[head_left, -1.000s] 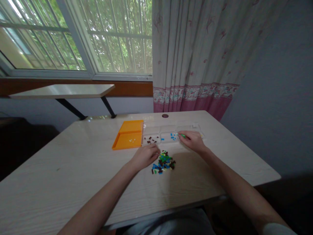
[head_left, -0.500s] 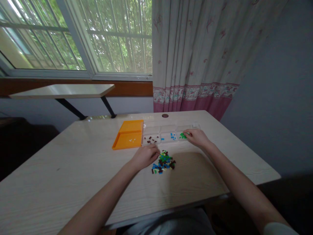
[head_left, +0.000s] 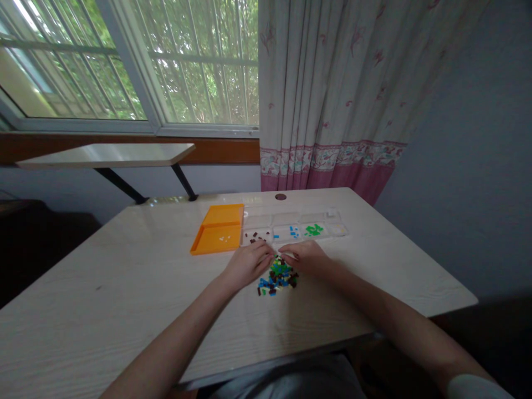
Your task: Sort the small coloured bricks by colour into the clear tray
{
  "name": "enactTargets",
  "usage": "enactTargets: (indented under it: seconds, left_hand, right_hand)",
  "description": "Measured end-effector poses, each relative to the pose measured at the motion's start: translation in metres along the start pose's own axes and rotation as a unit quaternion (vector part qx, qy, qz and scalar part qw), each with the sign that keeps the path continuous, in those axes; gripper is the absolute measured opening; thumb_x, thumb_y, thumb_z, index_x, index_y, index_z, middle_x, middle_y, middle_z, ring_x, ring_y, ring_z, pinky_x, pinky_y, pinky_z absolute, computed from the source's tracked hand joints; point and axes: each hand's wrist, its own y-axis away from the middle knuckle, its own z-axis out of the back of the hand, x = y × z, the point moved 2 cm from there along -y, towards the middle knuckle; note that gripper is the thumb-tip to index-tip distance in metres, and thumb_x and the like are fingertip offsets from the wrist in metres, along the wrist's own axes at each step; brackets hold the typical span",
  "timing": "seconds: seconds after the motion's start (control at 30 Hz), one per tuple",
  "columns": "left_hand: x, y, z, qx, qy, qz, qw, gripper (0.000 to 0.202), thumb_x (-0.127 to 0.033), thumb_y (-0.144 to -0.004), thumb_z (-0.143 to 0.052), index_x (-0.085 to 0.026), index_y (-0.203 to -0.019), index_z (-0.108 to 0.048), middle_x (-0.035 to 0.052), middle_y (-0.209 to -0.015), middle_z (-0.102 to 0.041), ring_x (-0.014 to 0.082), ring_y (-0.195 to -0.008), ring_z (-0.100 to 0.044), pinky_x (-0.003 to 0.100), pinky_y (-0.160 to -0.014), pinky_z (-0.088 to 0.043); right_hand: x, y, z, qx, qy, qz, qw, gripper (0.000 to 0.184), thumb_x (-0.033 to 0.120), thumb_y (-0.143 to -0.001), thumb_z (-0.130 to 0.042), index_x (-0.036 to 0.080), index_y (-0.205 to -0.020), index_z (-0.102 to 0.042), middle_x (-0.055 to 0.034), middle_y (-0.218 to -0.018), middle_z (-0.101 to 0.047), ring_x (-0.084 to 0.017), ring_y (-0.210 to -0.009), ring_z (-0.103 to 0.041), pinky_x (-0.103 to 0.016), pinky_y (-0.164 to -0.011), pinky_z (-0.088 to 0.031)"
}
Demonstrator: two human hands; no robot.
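Observation:
A mixed pile of small building bricks (head_left: 277, 277) in green, blue, dark brown and pale yellow lies on the table. At the pile's far left edge is my left hand (head_left: 250, 261), fingers curled together; anything in its fingertips is hidden. My right hand (head_left: 307, 258) reaches over the far right side of the pile, its fingers bent close to the left fingertips. What it pinches, if anything, is too small to see. Just beyond stands a clear compartment box with dark brown bricks (head_left: 254, 237), blue bricks (head_left: 293, 231) and green bricks (head_left: 313, 229) in separate front compartments.
An orange tray (head_left: 216, 226) joins the clear box on its left, with a few whitish pieces (head_left: 225, 239) in it. A raised shelf (head_left: 108, 155) stands at the back left of the pale table (head_left: 124, 288). Behind hangs a curtain (head_left: 324, 111) beside a barred window.
My right hand has come back from the compartment with green bricks, moving left and nearer to the pile beside my left hand. The left hand has hardly moved.

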Motion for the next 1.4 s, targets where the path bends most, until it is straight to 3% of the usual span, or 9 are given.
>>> enactTargets:
  seconds: [0.13,0.67,0.9,1.07,1.27,1.4]
  left_hand:
    - [-0.004,-0.002,-0.002,-0.014,0.01,-0.015,1.0,0.017,-0.025,-0.087,-0.041,-0.017,-0.088,-0.056,0.0039,-0.086,-0.057,0.0125,-0.077,-0.055,0.021,-0.065,-0.043]
    - [-0.002,-0.004,-0.007,-0.035,0.079,0.011,0.996,0.016,-0.024,-0.085,-0.044,-0.017,-0.087,-0.059,0.0037,-0.083,-0.057,0.0125,-0.076,-0.054,0.022,-0.066,-0.043]
    - [0.014,-0.004,-0.014,0.026,0.067,0.049,0.996,0.019,-0.02,-0.083,-0.043,-0.018,-0.092,-0.061,0.0041,-0.087,-0.058,0.0145,-0.081,-0.055,0.025,-0.073,-0.043]
    - [0.011,-0.003,-0.016,0.064,0.029,0.037,0.997,0.026,-0.02,-0.085,-0.04,-0.022,-0.102,-0.059,0.0039,-0.094,-0.056,0.0142,-0.085,-0.055,0.023,-0.075,-0.043]
    - [0.01,-0.004,-0.017,0.087,0.012,0.028,0.996,0.026,-0.02,-0.084,-0.04,-0.023,-0.1,-0.06,0.0033,-0.092,-0.055,0.0139,-0.085,-0.055,0.022,-0.074,-0.043]
    - [0.012,-0.002,-0.014,0.082,0.017,0.047,0.995,0.02,-0.021,-0.083,-0.042,-0.021,-0.092,-0.06,0.0031,-0.09,-0.055,0.0136,-0.082,-0.055,0.021,-0.07,-0.043]
  right_hand:
    - [0.005,0.0,0.0,-0.029,-0.004,0.021,0.999,0.021,0.036,-0.08,-0.052,0.021,-0.082,-0.067,0.001,-0.057,-0.065,-0.009,-0.05,-0.056,-0.019,-0.052,-0.035]
    - [0.003,-0.001,0.003,-0.037,-0.004,0.015,0.999,0.022,0.035,-0.082,-0.049,0.022,-0.082,-0.066,0.0021,-0.053,-0.061,-0.008,-0.047,-0.052,-0.018,-0.052,-0.034]
    - [-0.005,-0.004,0.028,-0.152,0.004,-0.022,0.988,0.031,0.037,-0.086,-0.044,0.019,-0.078,-0.067,0.0023,-0.047,-0.057,-0.007,-0.041,-0.047,-0.017,-0.051,-0.035]
    - [-0.007,-0.003,0.036,-0.202,0.008,-0.006,0.979,0.027,0.034,-0.085,-0.047,0.019,-0.078,-0.068,0.0029,-0.046,-0.056,-0.006,-0.04,-0.045,-0.017,-0.051,-0.036]
    - [-0.014,-0.002,0.038,-0.189,0.022,-0.004,0.982,0.027,0.034,-0.085,-0.047,0.019,-0.079,-0.068,0.0025,-0.044,-0.054,-0.007,-0.041,-0.046,-0.018,-0.051,-0.036]
    - [-0.031,-0.001,0.049,-0.115,0.041,-0.04,0.992,0.025,0.034,-0.085,-0.046,0.02,-0.086,-0.067,0.0001,-0.056,-0.062,-0.009,-0.049,-0.053,-0.019,-0.056,-0.037]
